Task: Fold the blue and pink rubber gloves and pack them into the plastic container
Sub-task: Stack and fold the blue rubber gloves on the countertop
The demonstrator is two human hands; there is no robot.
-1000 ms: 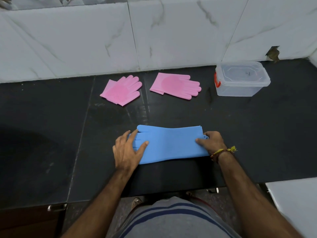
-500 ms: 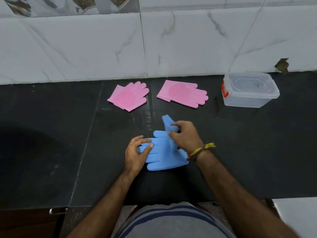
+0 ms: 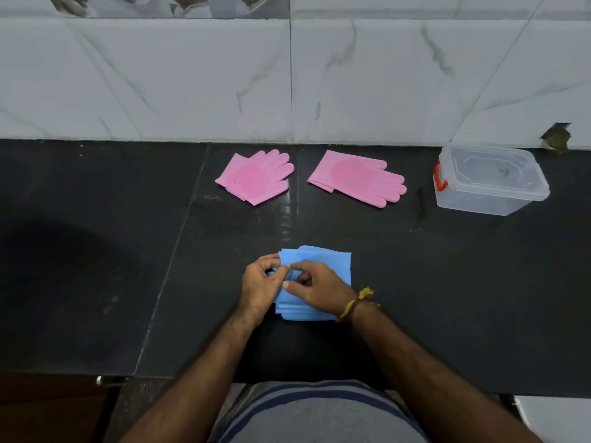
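On the black counter (image 3: 447, 282), the lidded plastic container (image 3: 489, 180) stood well right of two flat pink gloves (image 3: 358, 177). Nearer than the container, the left hand (image 3: 259, 287) and right hand (image 3: 319, 290) pinched the folded blue gloves (image 3: 326, 260). Folding seemed underway; lid-opening likely comes next.

Both forearms are stretched forward from 6 o'clock and are brought together at the middle. The left hand (image 3: 260, 287) is held knuckles up, its fingers curled and its fingertips pinched toward 2 o'clock. The right hand (image 3: 319, 290) is laid just beside it, touching it, fingers bent toward 9 o'clock. A yellow thread is tied round the right wrist.
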